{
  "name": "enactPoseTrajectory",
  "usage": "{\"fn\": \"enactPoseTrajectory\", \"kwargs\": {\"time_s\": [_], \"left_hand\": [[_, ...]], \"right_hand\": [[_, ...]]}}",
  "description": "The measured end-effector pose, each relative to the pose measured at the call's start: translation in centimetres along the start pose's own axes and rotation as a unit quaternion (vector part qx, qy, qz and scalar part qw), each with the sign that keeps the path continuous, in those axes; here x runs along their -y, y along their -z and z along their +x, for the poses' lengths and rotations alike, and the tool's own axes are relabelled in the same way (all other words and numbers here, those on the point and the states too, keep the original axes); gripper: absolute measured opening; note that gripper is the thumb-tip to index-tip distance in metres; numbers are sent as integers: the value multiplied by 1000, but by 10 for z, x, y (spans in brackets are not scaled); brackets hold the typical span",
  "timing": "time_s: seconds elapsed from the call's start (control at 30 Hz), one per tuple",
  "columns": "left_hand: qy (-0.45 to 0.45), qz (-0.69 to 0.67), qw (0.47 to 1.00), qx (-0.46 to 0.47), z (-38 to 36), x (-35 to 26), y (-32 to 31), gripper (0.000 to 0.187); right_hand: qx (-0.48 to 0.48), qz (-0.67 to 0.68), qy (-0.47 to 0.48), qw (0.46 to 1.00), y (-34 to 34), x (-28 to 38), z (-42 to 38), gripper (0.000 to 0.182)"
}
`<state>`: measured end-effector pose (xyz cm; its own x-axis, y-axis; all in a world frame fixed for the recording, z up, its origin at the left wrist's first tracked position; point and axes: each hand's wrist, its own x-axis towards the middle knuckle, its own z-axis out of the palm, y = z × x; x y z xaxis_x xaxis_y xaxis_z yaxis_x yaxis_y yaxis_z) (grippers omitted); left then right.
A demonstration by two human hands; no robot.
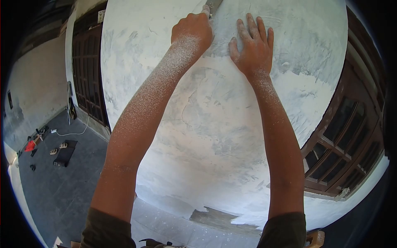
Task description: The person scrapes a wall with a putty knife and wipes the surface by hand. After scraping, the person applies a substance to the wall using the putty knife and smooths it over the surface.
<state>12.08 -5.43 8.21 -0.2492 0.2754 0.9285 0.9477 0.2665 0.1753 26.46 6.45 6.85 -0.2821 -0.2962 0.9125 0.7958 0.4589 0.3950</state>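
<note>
High on the wall [211, 111], patchy with white and grey plaster, my left hand [192, 31] is closed around a scraper. Only part of the scraper's flat grey blade [214, 5] shows at the top edge; its handle is mostly hidden by my fist. To the right of it, my right hand [253, 49] lies against the wall with its fingers spread and holds nothing. White dust covers both hands, thickest along my left forearm.
A brown wooden window [339, 142] is at the right, a dark lattice door [87, 70] at the left. Sandals [63, 145], a dark mat [65, 153], a white cable [76, 133] and a red item [30, 146] lie on the grey floor [62, 190].
</note>
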Motion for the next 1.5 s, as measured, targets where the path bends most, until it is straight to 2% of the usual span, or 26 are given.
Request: {"fn": "enactPoseTrajectory", "kwargs": {"time_s": [0.03,0.07,0.13,0.3,0.43,0.47,0.53,0.57,0.6,0.67,0.73,0.83,0.9,0.97,1.07,1.17,1.27,1.33,1.4,1.5], "left_hand": [[15,7,1000,-17,-15,-2,-8,47],[20,8,1000,18,-29,-3,-8,49],[22,-9,1000,20,-32,-4,-7,49],[-13,-20,1000,-8,25,-4,13,48],[16,-21,1000,10,-20,-1,-5,50],[25,-41,998,40,-41,0,-5,51],[22,-45,998,44,-45,2,-9,51],[20,-51,997,44,-43,3,-9,52],[4,-46,999,-8,-27,4,-13,52],[-12,-38,999,-7,14,6,-16,52],[-25,-42,999,16,22,2,-1,50],[21,-51,998,4,-27,0,-8,53],[31,-62,996,55,-57,1,-13,54],[33,-69,996,55,-46,2,-13,53],[24,-51,998,-6,0,-2,-4,51],[20,-68,997,-7,-3,1,-4,50],[49,-51,996,62,-46,-1,-9,51],[46,-55,995,75,-43,1,-5,51],[24,-42,999,21,-10,1,3,49],[-25,-29,999,25,18,3,15,41]], "right_hand": [[0,0,1,1000,-1,0,0,57],[-8,0,7,1000,-1,-1,0,57],[-17,-2,11,1000,-4,-1,-1,56],[-10,-12,12,1000,-4,-2,-1,56],[-9,-8,13,1000,-3,-3,0,56],[-9,-12,13,1000,-3,-3,0,56],[-9,-15,10,1000,-2,-2,-2,56],[-10,-14,10,1000,-3,-2,-1,56],[-9,-13,11,1000,-3,-2,-1,56],[-10,-8,11,1000,-4,-2,-1,56],[-10,-4,10,1000,-4,-4,-1,56],[-9,-6,12,1000,-3,-4,0,56],[-2,-16,11,1000,-3,-3,-2,56],[-4,-17,8,1000,-2,-3,-1,57],[1,-14,9,1000,-2,-3,-2,58],[4,-9,2,1000,0,-2,-1,57],[1,-4,2,1000,-2,-4,-2,56],[-10,-7,7,1000,-3,-5,-1,56],[3,-1,-4,1000,1,-1,-1,56],[8,-7,-5,1000,2,0,-1,56]]}}
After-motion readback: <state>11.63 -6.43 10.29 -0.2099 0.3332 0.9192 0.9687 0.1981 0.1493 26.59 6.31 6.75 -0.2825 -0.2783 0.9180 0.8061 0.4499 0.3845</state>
